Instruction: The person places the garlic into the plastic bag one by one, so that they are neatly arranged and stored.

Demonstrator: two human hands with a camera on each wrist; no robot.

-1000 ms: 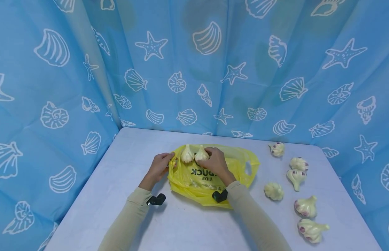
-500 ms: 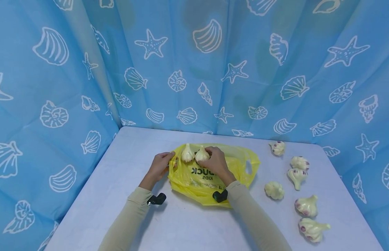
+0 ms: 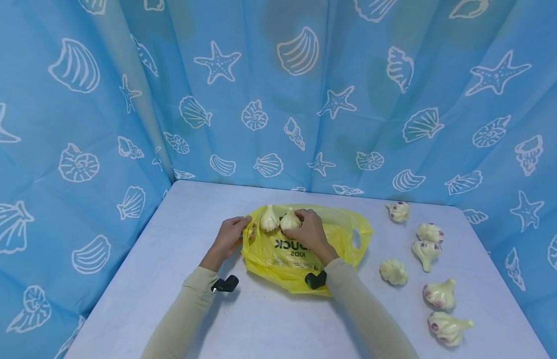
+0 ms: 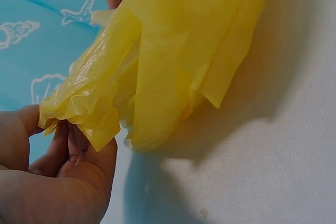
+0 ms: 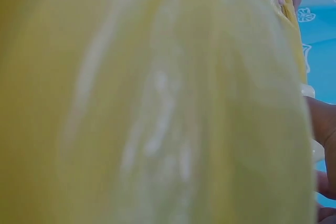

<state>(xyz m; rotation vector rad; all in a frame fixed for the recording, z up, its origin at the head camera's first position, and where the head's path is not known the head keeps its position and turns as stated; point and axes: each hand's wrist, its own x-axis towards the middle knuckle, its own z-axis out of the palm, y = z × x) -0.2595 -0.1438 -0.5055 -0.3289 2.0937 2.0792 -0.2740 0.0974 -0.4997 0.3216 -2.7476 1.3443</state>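
A yellow plastic bag (image 3: 287, 269) with dark printing lies on the table in the head view. My left hand (image 3: 230, 237) pinches the left edge of its mouth; the left wrist view shows the crumpled yellow film (image 4: 84, 114) between thumb and fingers. At the bag's far side, my right hand (image 3: 310, 232) grips a garlic bulb (image 3: 289, 220), neck upward. Just left of it stands a second garlic bulb (image 3: 270, 219), within the bag's mouth. Yellow film (image 5: 157, 103) fills most of the right wrist view, with part of the right hand at its right edge.
Several garlic bulbs lie along the table's right side, among them one at the back (image 3: 398, 212), a pale one nearest the bag (image 3: 393, 272) and a purple-marked one at the front (image 3: 448, 328). A blue shell-patterned curtain (image 3: 269, 89) stands behind the white table (image 3: 139, 294).
Almost nothing differs. Both hands keep their hold on the bag and the garlic bulb, and the head view has shifted very slightly.
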